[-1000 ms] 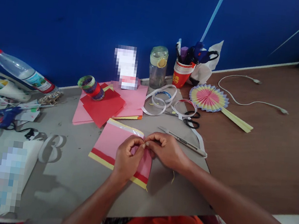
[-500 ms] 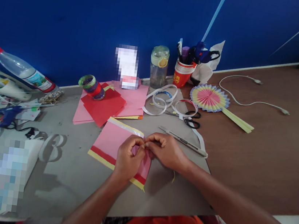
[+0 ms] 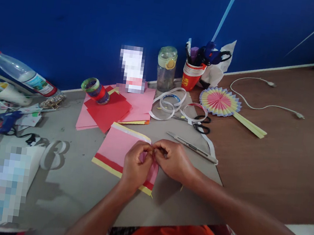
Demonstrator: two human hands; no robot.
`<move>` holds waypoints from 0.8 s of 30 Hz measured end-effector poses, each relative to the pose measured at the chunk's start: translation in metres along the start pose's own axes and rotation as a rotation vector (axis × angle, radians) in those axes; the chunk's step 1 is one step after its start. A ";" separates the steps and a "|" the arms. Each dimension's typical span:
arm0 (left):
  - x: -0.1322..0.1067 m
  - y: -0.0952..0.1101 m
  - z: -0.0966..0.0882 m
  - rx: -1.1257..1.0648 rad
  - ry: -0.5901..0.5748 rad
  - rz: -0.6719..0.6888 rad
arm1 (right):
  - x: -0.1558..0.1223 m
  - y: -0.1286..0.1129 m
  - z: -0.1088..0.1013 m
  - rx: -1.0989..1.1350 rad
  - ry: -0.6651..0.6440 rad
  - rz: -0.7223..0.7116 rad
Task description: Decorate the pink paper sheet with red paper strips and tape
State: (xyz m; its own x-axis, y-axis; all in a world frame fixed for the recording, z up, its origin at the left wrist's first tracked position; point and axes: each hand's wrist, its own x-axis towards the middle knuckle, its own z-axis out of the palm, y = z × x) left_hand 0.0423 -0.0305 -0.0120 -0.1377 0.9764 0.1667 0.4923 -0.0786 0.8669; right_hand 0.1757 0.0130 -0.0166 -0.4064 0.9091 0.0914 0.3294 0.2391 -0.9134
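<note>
My left hand (image 3: 136, 165) and my right hand (image 3: 172, 159) meet fingertip to fingertip over the right edge of a pink paper sheet (image 3: 117, 147) with red and yellow bands along its near edge. Both hands are closed in a pinch on that edge of the sheet. The sheet lies flat on a grey board (image 3: 78, 184). What exactly sits between the fingertips is hidden.
A stack of pink and red papers (image 3: 112, 107) lies behind the sheet, with tape rolls (image 3: 95, 90), white paper rings (image 3: 170, 102), scissors (image 3: 200, 125) and a craft knife (image 3: 192, 148). A jar (image 3: 166, 68), a red cup of pens (image 3: 191, 75), a paper fan (image 3: 219, 102), a cable (image 3: 262, 106), a bottle (image 3: 21, 72).
The hands stay pinched together on the sheet's right edge. The fingers have shifted slightly and the sheet's near right corner has drawn a little under the left hand.
</note>
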 end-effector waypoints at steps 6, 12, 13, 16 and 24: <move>-0.001 -0.001 0.000 -0.017 0.013 -0.010 | 0.000 0.003 0.002 0.075 -0.009 0.019; -0.001 -0.002 0.000 -0.045 0.018 -0.045 | 0.000 0.008 0.003 0.218 -0.039 0.075; -0.001 -0.001 0.000 -0.049 0.015 -0.048 | 0.000 0.009 0.003 0.238 -0.048 0.087; -0.002 0.000 -0.001 -0.054 0.012 -0.055 | 0.000 0.008 0.003 0.275 -0.067 0.121; -0.003 0.000 0.000 -0.046 0.026 -0.047 | 0.001 0.004 0.002 0.213 -0.030 0.094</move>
State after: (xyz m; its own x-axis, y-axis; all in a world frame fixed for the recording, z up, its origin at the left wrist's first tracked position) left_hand 0.0425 -0.0330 -0.0127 -0.1828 0.9736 0.1368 0.4444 -0.0423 0.8948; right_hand 0.1750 0.0144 -0.0212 -0.4088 0.9126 -0.0067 0.1809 0.0738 -0.9807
